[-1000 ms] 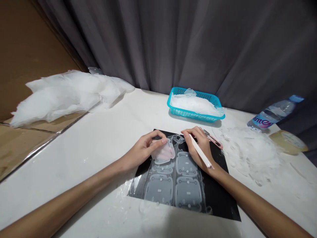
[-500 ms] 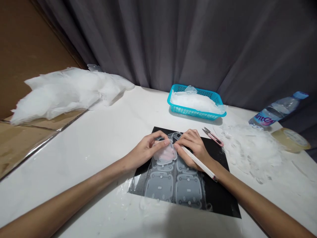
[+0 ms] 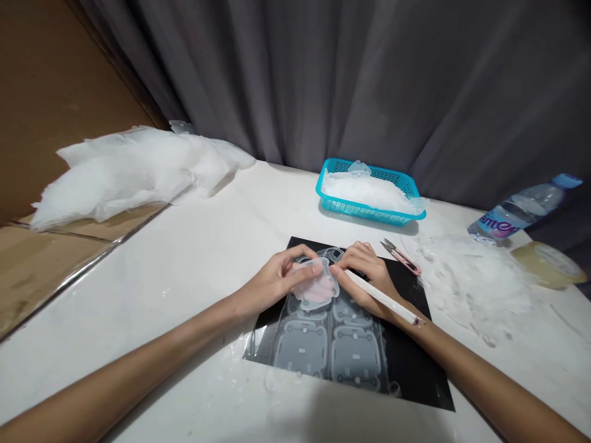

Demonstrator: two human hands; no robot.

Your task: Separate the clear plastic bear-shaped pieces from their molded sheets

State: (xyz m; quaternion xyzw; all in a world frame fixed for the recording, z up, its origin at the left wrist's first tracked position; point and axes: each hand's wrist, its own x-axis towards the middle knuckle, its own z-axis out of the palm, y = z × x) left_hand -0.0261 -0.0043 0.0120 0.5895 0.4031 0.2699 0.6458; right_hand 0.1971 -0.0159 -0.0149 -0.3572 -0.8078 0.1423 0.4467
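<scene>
My left hand pinches a thin, translucent rounded piece of plastic or silicone between thumb and fingers, and its fingers show through from behind. Close beside it, my right hand is closed around a slim white pen-like tool, whose back end points toward the wrist. The right thumb and fingertips meet at the piece's right edge; the tool's working tip is hidden. Below both hands, a translucent sheet of similar rounded shapes lies on a black mat.
Small pink-handled snips lie at the mat's upper right, near a heap of clear scraps. Beyond are a tape roll, a water bottle and a blue basket of white pieces. A white translucent pile sits at left.
The translucent piece has tilted slightly and shifted a little right with both hands. The whole view has moved slightly; both hands keep their hold.
</scene>
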